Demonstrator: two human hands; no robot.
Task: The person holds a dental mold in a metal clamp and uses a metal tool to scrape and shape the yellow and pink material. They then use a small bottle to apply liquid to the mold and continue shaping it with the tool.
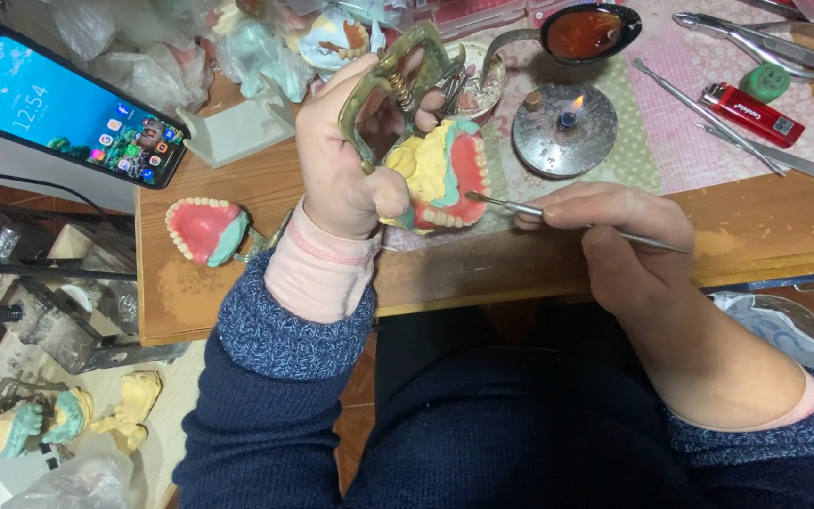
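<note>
Denture model [440, 179], with pink wax gums, a row of pale teeth and yellow plaster behind, sits mounted in a greenish metal articulator [398, 90] that my left hand [346, 155] holds up over the wooden bench [266, 188]. My left fingers are wrapped tight around the articulator's frame, thumb low against the plaster, so that hand is clamped on it.

Far to the left of that hand a phone [68, 104] leans with its screen lit. Just below and left of my left wrist a second pink wax denture [204, 229] with a green edge lies on the bench, apart from my sleeve. Lower left, off the bench, more plaster casts [40, 419] rest on a cluttered surface.

Between my hands is the model itself, and the tip of a thin metal wax tool [577, 221] touches its pink gum at the right side. My right hand [614, 231] pinches that tool like a pen, fingers closed on its shaft, the handle running out past my knuckles.

Above my right hand a small flame burns on a round metal burner [564, 130], and beyond it a spoon [586, 33] holds dark red wax. Further right lie pliers [765, 42], a red lighter [751, 113] and long steel instruments [774, 155] on a pink cloth [680, 66].
</note>
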